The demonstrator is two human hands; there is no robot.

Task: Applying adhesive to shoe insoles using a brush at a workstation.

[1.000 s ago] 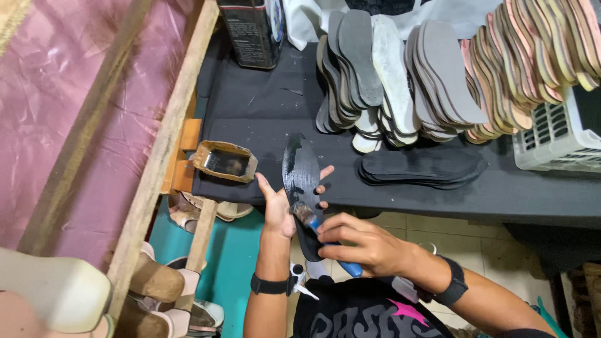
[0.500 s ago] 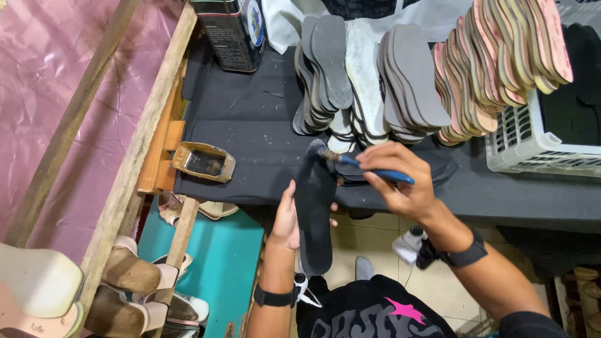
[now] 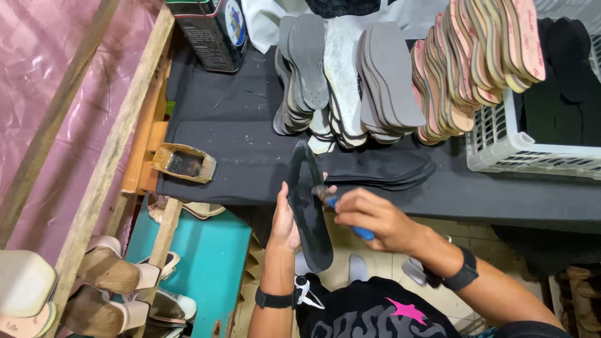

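Observation:
My left hand (image 3: 285,220) holds a long black shoe insole (image 3: 308,206) upright from behind, just over the front edge of the black-covered table (image 3: 238,119). My right hand (image 3: 375,220) grips a small brush with a blue handle (image 3: 350,219); its bristle tip touches the insole's face near the middle. A flat pile of black insoles (image 3: 382,168) lies on the table just behind my hands.
A small glue-stained tray (image 3: 184,163) sits at the table's left edge. Rows of grey and tan insoles (image 3: 388,81) stand at the back, beside a dark tin can (image 3: 213,31). A white basket (image 3: 532,138) is at right. Heeled shoes (image 3: 106,281) rest lower left.
My right hand has come back from the pile on the table to the insole, with the brush tip now on its face. The insole is held more upright and higher.

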